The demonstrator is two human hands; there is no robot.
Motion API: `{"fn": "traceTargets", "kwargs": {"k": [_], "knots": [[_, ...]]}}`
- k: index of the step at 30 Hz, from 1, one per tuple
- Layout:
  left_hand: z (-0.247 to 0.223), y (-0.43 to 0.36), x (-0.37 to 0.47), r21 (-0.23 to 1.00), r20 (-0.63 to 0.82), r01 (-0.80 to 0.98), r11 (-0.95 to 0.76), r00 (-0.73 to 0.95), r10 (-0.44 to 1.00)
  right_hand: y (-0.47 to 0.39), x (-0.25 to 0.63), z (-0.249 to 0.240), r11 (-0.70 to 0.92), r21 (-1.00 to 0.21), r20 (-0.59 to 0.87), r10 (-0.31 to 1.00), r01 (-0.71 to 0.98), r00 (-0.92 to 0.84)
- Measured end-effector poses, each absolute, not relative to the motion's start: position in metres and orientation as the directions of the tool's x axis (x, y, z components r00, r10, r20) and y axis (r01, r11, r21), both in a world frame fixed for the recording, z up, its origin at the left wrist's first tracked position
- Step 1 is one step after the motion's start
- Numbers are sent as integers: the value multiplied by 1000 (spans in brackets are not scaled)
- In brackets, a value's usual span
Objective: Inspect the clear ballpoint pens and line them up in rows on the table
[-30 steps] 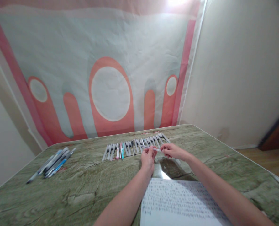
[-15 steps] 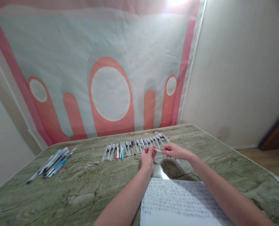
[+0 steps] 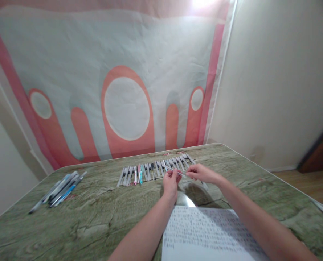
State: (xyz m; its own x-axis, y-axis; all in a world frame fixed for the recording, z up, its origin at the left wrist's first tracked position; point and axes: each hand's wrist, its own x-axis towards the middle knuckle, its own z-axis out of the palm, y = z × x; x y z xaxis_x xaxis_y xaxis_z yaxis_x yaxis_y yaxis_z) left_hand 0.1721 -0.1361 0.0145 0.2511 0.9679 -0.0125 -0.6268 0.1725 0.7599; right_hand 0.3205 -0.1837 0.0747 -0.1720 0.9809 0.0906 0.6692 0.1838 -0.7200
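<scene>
Pen (image 3: 181, 174), thin and pale, held above the table (image 3: 90, 224), slanting down to the right as seen from the head. Clamped on it, thumb against fingers: left hand (image 3: 171, 184). At its right end, right hand (image 3: 201, 173), fingers curled; too small to tell whether touching or gripping. Hands apart from each other, with only a narrow gap between.

Just beyond, a row of pens (image 3: 129, 175), laid side by side, mostly grey with dark parts, partly hidden by both hands. Toward the left of that row, a pink-and-white pen (image 3: 135, 177), and near it a teal pen (image 3: 141, 177). Well apart, at the table's left, a loose pile (image 3: 62, 186) of more pens, somewhat blurred, with a blue pen (image 3: 69, 192) along its right side.

Nearest, partly hidden by the right forearm (image 3: 247, 204), a white sheet (image 3: 191, 232), filled with lines of writing too blurred to read, blank toward the bottom. Between sheet and hands, bright glare (image 3: 189, 201) on the table. Past the far edge, a hanging cloth (image 3: 127, 105) with orange and white rounded shapes; to the right, a pale wall (image 3: 267, 79).
</scene>
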Motion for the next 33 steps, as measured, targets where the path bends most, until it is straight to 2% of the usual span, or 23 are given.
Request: {"fn": "traceTargets", "kwargs": {"k": [5,12,14,18,21,27,33], "knots": [[14,-137,173,779,1,-606,163,261,965,-185,317,68,176,-690,4,971,702,-239],[12,-136,173,756,-29,-619,212,292,956,-187,314,66,157,-653,-38,970,741,-239],[13,-135,172,754,-29,-627,196,267,963,-188,318,67,146,-636,-89,961,758,-260],[13,-127,170,751,-34,-650,116,137,990,-194,337,71,11,-586,-292,930,810,-224],[10,-122,169,779,-35,-623,73,73,997,-196,349,72,-103,-530,-358,927,842,-112],[4,-128,172,874,41,-484,39,154,987,-184,343,56,-242,-454,-293,949,857,113],[10,-136,173,909,77,-416,21,219,973,-177,335,46,-308,-321,-173,949,896,264]]}}
